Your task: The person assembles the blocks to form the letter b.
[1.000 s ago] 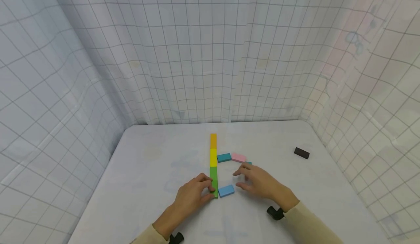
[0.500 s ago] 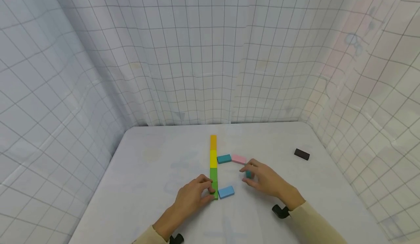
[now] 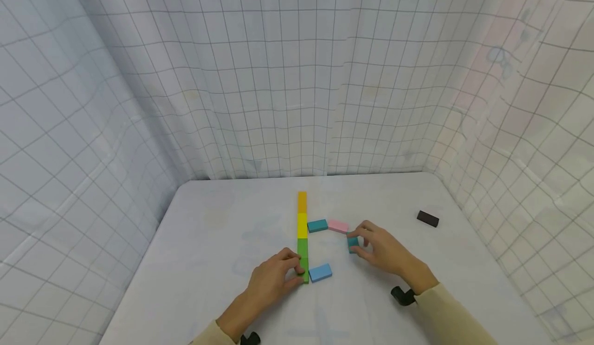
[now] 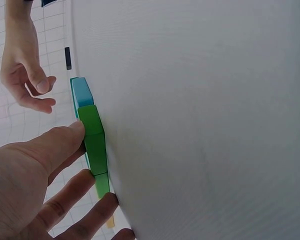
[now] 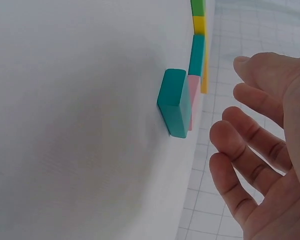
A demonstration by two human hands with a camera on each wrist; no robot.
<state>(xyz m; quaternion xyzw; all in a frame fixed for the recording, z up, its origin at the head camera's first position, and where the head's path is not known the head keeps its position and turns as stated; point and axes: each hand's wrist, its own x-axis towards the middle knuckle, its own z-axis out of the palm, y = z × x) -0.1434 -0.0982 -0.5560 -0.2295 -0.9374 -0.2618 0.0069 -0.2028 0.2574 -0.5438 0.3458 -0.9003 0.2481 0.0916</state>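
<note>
An upright row of flat blocks runs away from me in the head view: an orange block (image 3: pixel 302 201), a yellow block (image 3: pixel 302 225) and two green blocks (image 3: pixel 302 247). My left hand (image 3: pixel 274 277) pinches the nearest green block (image 4: pixel 92 135), its thumb at the block's edge. To the right of the row's near end lies a light blue block (image 3: pixel 320 273). From the yellow block, a teal block (image 3: pixel 317 226) and a pink block (image 3: pixel 337 226) lead right. Beyond the pink one is a second teal block (image 5: pixel 175 102). My right hand (image 3: pixel 385 252) hovers beside it, fingers loosely bent and apart from it.
A black block (image 3: pixel 428 218) lies apart at the right rear of the white table (image 3: pixel 223 231). Grid-patterned white curtains (image 3: pixel 278 77) enclose the table at the back and both sides.
My right hand has moved right, and the second teal block now lies turned lengthwise below the pink block's right end. Its fingers have come off the block. My left hand has stayed in place.
</note>
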